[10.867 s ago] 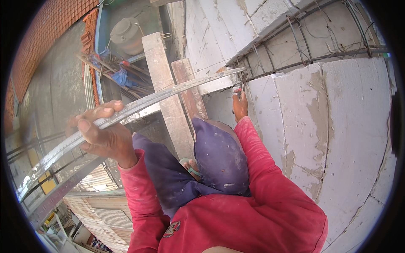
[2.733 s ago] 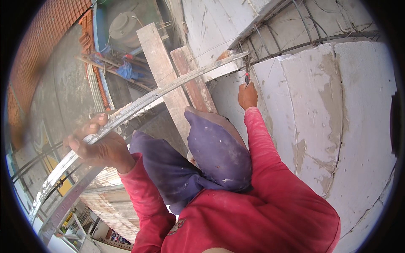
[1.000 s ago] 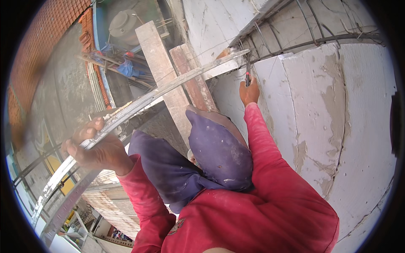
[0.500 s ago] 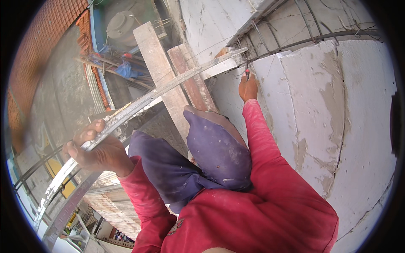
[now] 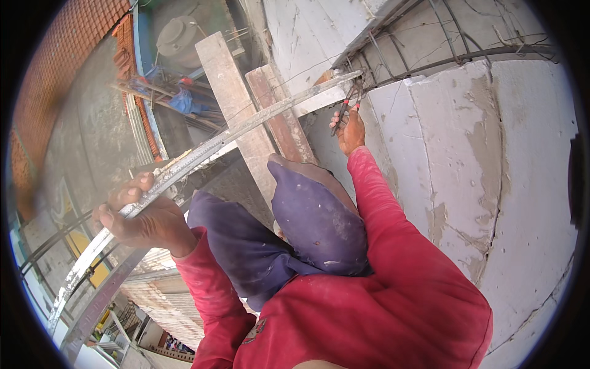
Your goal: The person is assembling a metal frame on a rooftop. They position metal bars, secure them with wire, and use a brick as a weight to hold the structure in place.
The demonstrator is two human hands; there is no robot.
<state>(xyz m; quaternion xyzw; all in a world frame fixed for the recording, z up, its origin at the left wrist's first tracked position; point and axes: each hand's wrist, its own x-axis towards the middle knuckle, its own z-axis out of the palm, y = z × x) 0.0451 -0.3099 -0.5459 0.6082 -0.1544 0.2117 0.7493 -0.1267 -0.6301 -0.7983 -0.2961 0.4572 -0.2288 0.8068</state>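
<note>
— What did we have in front of us, biggest first?

— The pale block wall (image 5: 491,184) filled the right side, and along its top ran the rebar cage (image 5: 442,46), the bars bending toward the rim of the view. Below us two timber planks (image 5: 236,104) leaned up against the wall. Far down sat a round grey tank (image 5: 178,40) beside a brick wall (image 5: 55,80).

— And the long thing we carried?

— The long metal bar (image 5: 203,154) lay slanted across the view, its far end touching the top of the wall just beside the cage, its near end running off to our lower left.

— How were our hands?

— Our left hand (image 5: 144,215) was closed around the bar, fingers curled over it. Our right hand (image 5: 350,126) was closed on a pair of pliers (image 5: 344,111), held up at the foot of the cage just under the bar's far end. We could not tell whether the plier tips had hold of any wire.

— What had changed?

— Very little in the last few seconds: the left hand kept its hold, and the bar rested at much the same slant. The right hand had crept a little higher toward the cage. We judged the bar was already placed, and the work had narrowed to fastening at that one joint
</note>
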